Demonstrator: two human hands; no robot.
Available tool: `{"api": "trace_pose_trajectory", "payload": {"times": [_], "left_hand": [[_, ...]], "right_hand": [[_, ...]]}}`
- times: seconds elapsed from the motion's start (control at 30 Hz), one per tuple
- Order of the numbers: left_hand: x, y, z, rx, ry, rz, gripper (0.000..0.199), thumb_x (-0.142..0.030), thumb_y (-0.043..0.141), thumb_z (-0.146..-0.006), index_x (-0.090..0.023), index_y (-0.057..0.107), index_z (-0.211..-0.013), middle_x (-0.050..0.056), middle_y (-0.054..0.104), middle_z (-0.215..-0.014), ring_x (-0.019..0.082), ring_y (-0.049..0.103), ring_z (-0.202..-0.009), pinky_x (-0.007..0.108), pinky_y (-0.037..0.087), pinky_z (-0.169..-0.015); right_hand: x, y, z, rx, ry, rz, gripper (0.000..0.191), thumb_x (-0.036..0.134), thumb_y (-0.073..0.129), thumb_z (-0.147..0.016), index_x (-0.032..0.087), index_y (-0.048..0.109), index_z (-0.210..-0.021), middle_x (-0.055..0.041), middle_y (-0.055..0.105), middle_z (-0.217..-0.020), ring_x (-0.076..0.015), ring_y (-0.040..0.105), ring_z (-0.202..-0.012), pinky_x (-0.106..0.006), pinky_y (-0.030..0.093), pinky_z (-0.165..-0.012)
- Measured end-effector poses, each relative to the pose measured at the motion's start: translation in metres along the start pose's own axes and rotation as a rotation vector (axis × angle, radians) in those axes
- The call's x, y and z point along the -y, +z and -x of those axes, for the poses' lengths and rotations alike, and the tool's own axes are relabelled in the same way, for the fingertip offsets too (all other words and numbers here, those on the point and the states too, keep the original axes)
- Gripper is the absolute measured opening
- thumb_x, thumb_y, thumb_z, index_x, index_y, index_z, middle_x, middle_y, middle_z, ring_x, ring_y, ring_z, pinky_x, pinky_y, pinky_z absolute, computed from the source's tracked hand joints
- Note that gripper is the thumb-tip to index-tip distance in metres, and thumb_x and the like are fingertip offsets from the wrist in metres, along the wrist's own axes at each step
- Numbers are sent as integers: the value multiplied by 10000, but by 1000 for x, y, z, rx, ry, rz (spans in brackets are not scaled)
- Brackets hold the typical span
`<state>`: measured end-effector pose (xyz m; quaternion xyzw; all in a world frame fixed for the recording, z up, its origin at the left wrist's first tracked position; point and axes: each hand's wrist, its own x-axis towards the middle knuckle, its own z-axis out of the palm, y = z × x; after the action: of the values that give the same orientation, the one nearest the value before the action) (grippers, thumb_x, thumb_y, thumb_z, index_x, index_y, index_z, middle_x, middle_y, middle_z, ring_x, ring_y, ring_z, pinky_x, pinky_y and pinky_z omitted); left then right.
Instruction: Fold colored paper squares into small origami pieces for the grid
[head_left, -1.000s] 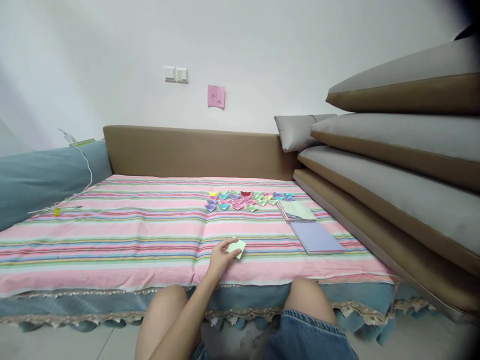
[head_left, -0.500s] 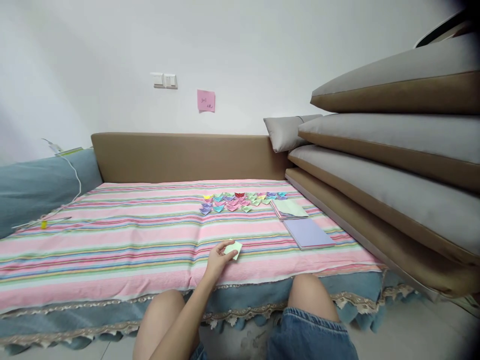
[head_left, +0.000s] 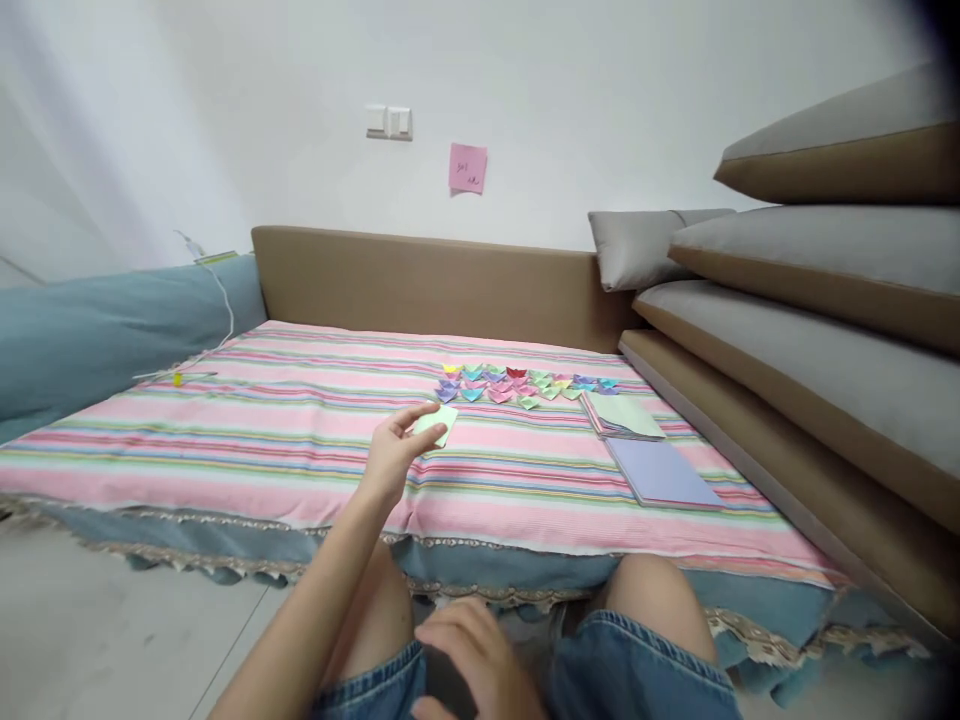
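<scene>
1. A person's left hand [head_left: 394, 450] grips a small pale green paper [head_left: 444, 420] between thumb and fingers, over the middle of a bed spread with a pink striped cloth [head_left: 247, 440].
2. The right hand [head_left: 480, 650], blurred, is low between the knees, its thumb apart from its curved fingers; whether it holds the dark patch seen between them cannot be told.
3. Beyond the paper, small folded paper boats [head_left: 523, 389] in yellow, blue, green, pink, purple and red sit close together in rows on the cloth.
4. To the right of the paper, a pad of pale green sheets [head_left: 626, 415] lies beside the boats, with a stack of purple paper [head_left: 667, 472] just on its near side.
5. Large gray and brown cushions [head_left: 825, 320] rise in a pile along the right side of the bed.
6. A pink note [head_left: 468, 168] bearing handwriting is stuck to the wall, to the right of and below a pair of light switches [head_left: 389, 122].
</scene>
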<state>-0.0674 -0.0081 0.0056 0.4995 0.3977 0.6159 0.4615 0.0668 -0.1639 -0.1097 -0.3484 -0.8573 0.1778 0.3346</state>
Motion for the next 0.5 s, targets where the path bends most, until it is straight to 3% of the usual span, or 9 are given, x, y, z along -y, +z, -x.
{"api": "trace_pose_trajectory", "payload": {"times": [0.07,0.17,0.27,0.33,0.4,0.5], "left_hand": [[-15,-5,6,-11,36,-35,428,-317,789,-578,-163,684,-964,72,623,-1069,191,593,-864,244,543,-607],[-30,-12,11,-8,59,-66,400,-314,781,-593,-166,689,-954,71,615,-1086,187,590,-854,242,540,-600],[-41,-19,11,-24,94,-73,402,-295,785,-592,-163,687,-958,70,632,-1029,172,597,-804,244,539,-604],[-47,-22,8,-48,124,-67,398,-287,786,-588,-171,688,-956,66,628,-1043,178,599,-832,242,541,-616],[-52,-23,6,-64,141,-48,385,-277,788,-584,-182,691,-945,57,620,-1066,182,596,-868,231,539,-617],[-58,-19,3,-59,145,-30,367,-266,785,-590,-186,691,-936,51,616,-1071,187,591,-894,218,536,-604]], "right_hand": [[-6,35,-4,43,71,-98,497,414,777,-592,245,557,-1005,-45,605,-974,-264,541,-895,-384,479,-763],[-3,64,-7,180,59,-88,362,417,749,-606,211,549,-827,-45,584,-898,-257,511,-865,-379,424,-745],[-4,55,-34,239,-89,-118,124,260,626,-747,215,512,-763,-2,554,-822,-204,495,-846,-354,364,-799],[-12,43,-69,174,-19,-222,85,148,567,-761,202,502,-755,4,536,-813,-174,489,-809,-304,365,-753],[-24,38,-111,82,149,-380,74,121,537,-791,188,514,-767,13,525,-813,-153,489,-807,-273,367,-744],[-45,53,-164,80,237,-451,57,191,545,-839,154,545,-796,41,508,-730,-142,512,-781,-275,393,-749]]}}
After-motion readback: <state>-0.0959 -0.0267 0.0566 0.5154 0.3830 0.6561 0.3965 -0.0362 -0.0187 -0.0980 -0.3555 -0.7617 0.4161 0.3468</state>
